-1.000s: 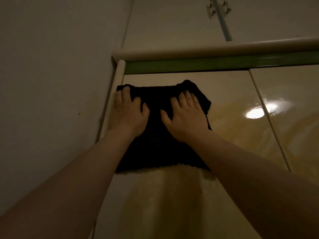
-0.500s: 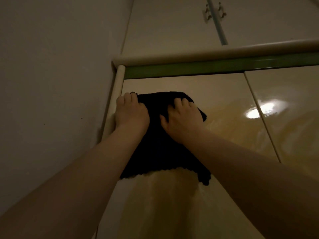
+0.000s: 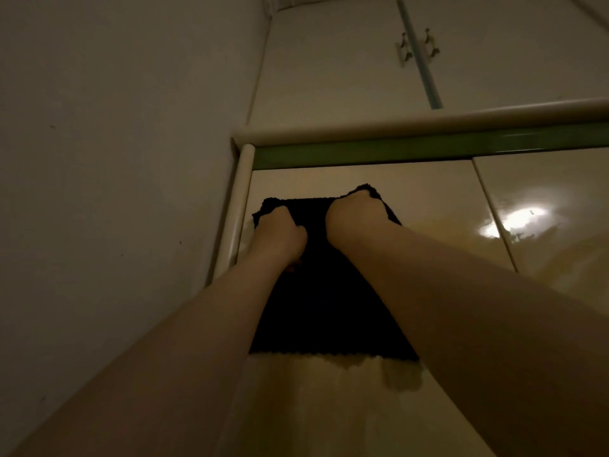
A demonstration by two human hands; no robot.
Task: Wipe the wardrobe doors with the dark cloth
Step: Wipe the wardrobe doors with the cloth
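A dark cloth (image 3: 323,301) hangs flat against the glossy cream wardrobe door (image 3: 428,192), near the door's upper left corner. My left hand (image 3: 280,234) grips the cloth's top left corner with fingers curled into the fabric. My right hand (image 3: 354,214) is closed on the top right corner, which bunches up above the knuckles. Both forearms reach up across the view and hide part of the cloth's sides. The cloth's lower hem shows between my arms.
A rounded cream post (image 3: 235,206) edges the door on the left, next to a bare wall (image 3: 115,159). A green strip (image 3: 428,150) and a cream rail (image 3: 428,122) run above the door. Upper cabinet doors with small handles (image 3: 417,47) sit higher. A second door (image 3: 543,209) reflects a light.
Both hands went from pressing flat on the cloth to gripping its top corners with curled fingers. The cloth slid down the door, away from the green strip.
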